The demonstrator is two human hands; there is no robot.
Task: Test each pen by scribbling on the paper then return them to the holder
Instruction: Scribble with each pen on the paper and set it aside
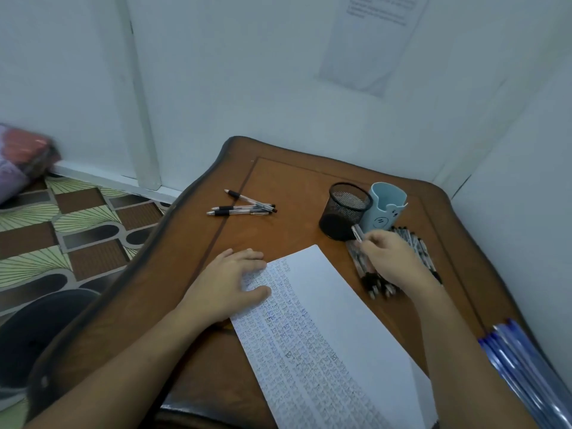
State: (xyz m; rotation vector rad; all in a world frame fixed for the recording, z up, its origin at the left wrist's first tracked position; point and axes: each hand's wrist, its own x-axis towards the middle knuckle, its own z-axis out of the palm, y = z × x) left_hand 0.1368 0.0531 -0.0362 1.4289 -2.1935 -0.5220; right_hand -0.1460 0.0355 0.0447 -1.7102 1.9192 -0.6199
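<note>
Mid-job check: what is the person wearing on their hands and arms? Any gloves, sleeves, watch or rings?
Nothing worn shows. The left hand and right hand are ungloved, with no rings, watch or bracelet visible. Both arms are uncovered down to the frame's lower edge, and no sleeve is in view.

**White corner, patterned floor**

Pale white walls (247,72) meet in a corner behind the brown wooden counter (192,243) with its curved edge. A printed sheet (371,41) hangs on the far wall. At left, the floor (62,230) is patterned brown, black and cream; a blurred purple-red bundle (21,156) lies far left
</note>
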